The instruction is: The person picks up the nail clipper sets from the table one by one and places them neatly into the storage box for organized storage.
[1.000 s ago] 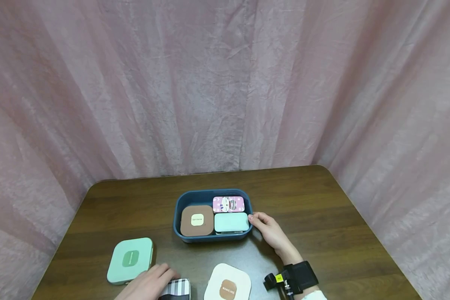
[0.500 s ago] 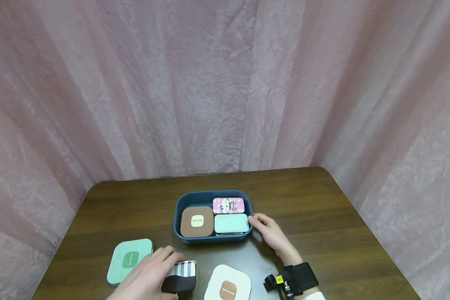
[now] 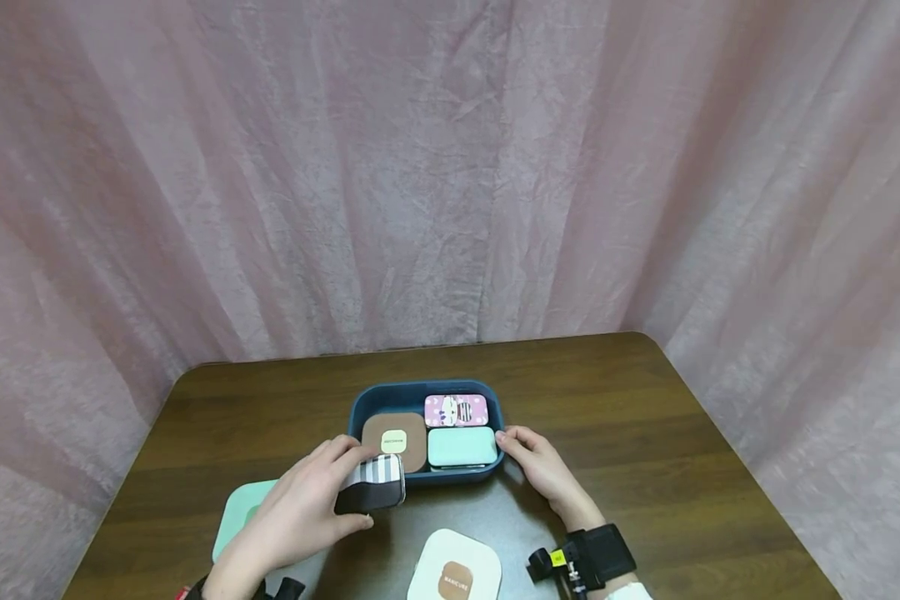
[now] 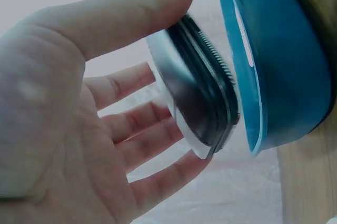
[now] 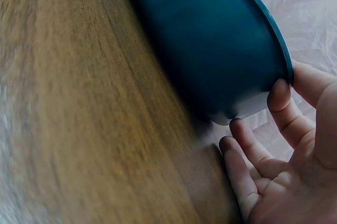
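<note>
My left hand [image 3: 300, 508] grips a small rounded case [image 3: 369, 498], black with grey-and-white stripes, between thumb and fingers. The case is tilted near the front left corner of a dark blue bin [image 3: 450, 478]; in the left wrist view it [image 4: 197, 92] is close beside the bin's wall [image 4: 295, 66]. At the bin's right side, my right hand [image 3: 543, 471] pinches the rim with thumb and forefinger, the other fingers near the outer wall [image 5: 210, 39]. Inside the bin lie a brown square case [image 3: 414, 433], a pink cartoon tin [image 3: 457, 410] and a mint tin [image 3: 462, 447].
A mint-green square case [image 3: 236, 512], partly hidden behind my left hand, lies at the table's front left. A white case [image 3: 461, 560] with a brown label lies at the front middle. Behind the wooden table [image 3: 585, 383] hangs a pink curtain [image 3: 450, 167].
My left hand has lifted the striped case off the table and carried it forward and right to the bin's front left corner. The right hand has stayed at the rim.
</note>
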A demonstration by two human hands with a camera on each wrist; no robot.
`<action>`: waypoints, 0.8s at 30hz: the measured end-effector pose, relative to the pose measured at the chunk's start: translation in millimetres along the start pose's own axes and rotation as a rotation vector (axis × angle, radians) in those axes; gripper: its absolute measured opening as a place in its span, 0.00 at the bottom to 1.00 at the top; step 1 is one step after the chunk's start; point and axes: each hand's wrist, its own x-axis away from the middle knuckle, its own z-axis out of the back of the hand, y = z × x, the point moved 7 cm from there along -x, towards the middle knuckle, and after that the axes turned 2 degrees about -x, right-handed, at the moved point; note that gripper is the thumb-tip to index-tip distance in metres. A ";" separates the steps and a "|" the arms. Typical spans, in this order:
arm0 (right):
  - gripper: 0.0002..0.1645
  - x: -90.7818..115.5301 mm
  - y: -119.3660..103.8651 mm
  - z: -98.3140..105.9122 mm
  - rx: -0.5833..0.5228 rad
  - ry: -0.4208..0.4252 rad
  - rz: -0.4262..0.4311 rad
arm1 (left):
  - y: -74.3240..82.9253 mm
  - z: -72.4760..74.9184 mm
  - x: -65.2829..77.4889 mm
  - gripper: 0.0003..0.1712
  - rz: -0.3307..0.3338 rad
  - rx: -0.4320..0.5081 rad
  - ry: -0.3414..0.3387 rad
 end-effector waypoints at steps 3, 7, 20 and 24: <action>0.16 -1.8 -1.4 3.4 0.011 0.010 0.000 | -6.1 -2.4 -14.0 0.46 0.030 0.015 0.002; 0.15 -1.5 0.1 5.0 0.001 -0.003 -0.002 | -13.6 -5.7 -30.4 0.45 0.051 0.032 -0.018; 0.15 -1.9 0.2 0.8 -0.010 -0.054 -0.012 | -29.1 -29.4 -67.3 0.45 0.071 0.042 -0.030; 0.16 -1.8 -0.4 1.7 -0.013 -0.056 -0.012 | -30.3 -39.1 -79.2 0.43 0.091 0.008 -0.042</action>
